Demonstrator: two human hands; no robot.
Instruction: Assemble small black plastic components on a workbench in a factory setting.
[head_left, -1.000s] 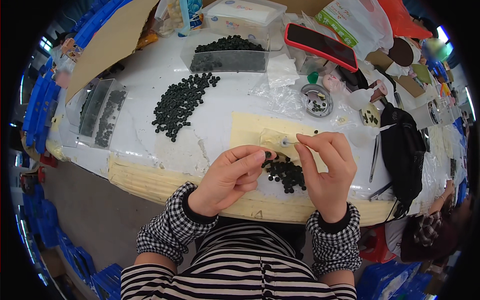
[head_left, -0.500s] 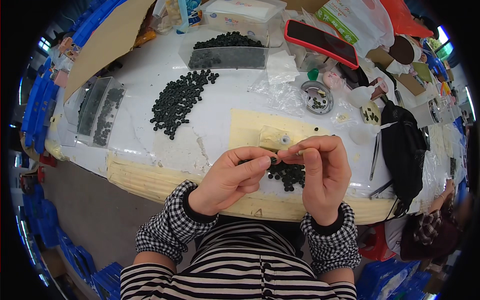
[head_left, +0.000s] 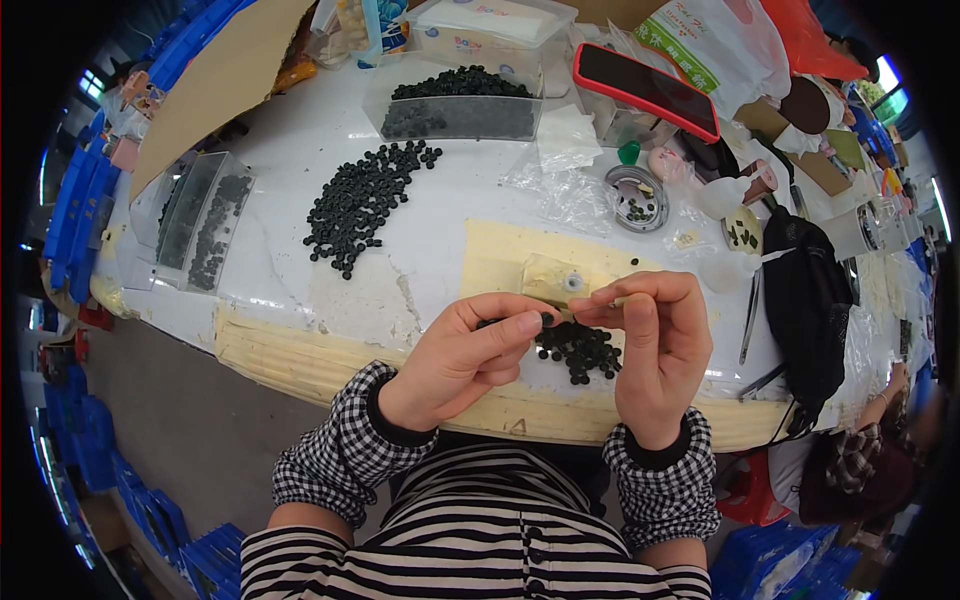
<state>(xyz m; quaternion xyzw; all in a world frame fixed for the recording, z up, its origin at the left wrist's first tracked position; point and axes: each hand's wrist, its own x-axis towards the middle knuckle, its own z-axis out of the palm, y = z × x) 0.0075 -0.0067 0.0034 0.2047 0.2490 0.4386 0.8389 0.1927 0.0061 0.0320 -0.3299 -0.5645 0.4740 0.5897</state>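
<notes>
Between its thumb and forefinger my left hand (head_left: 465,358) pinches a small black round piece (head_left: 547,319); its other fingers are curled in. My right hand (head_left: 658,355) is just to the right, fingertips drawn together in a pinch. What they hold, if anything, is too small to make out. A loose heap of black round pieces (head_left: 580,352) lies below the fingertips, near the table's front edge. Just beyond my hands a yellowish taped block (head_left: 545,280) with a small pale round fitting (head_left: 573,282) rests on a yellow sheet (head_left: 490,248).
A larger spread of black pieces (head_left: 358,205) lies left of centre, with a clear bin (head_left: 460,122) of them behind. Another clear bin (head_left: 210,235) stands at the left. To the right are a red-cased phone (head_left: 648,92), a round tin (head_left: 637,198), tweezers (head_left: 750,315) and a black pouch (head_left: 808,300).
My right hand has moved slightly right, so its fingertips are now apart from my left hand's. My left hand stays nearly in place with the black piece.
</notes>
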